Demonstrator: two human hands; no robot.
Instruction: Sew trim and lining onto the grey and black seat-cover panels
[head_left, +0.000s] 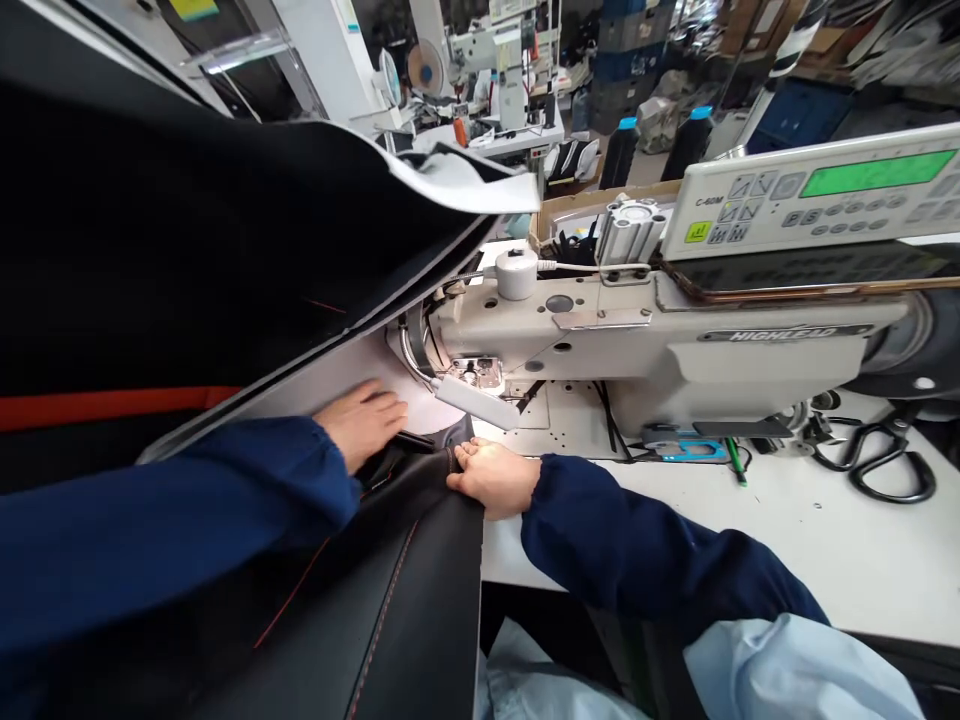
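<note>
A large black leather-like cover (390, 610) with red stitching lies across the table in front of a grey industrial sewing machine (675, 350). Its upper part (187, 260) curls up high on the left, showing a pale grey backing. My left hand (364, 420) lies flat on the pale backing, fingers stretched toward the needle area (472, 375). My right hand (491, 475) presses on the black cover's edge just below the needle, fingers curled over the seam.
A control panel (817, 190) with a green screen sits atop the machine. Black scissors (885, 460) lie on the white table (787, 530) at the right. Thread cones (619, 150) and another sewing station (495, 90) stand behind.
</note>
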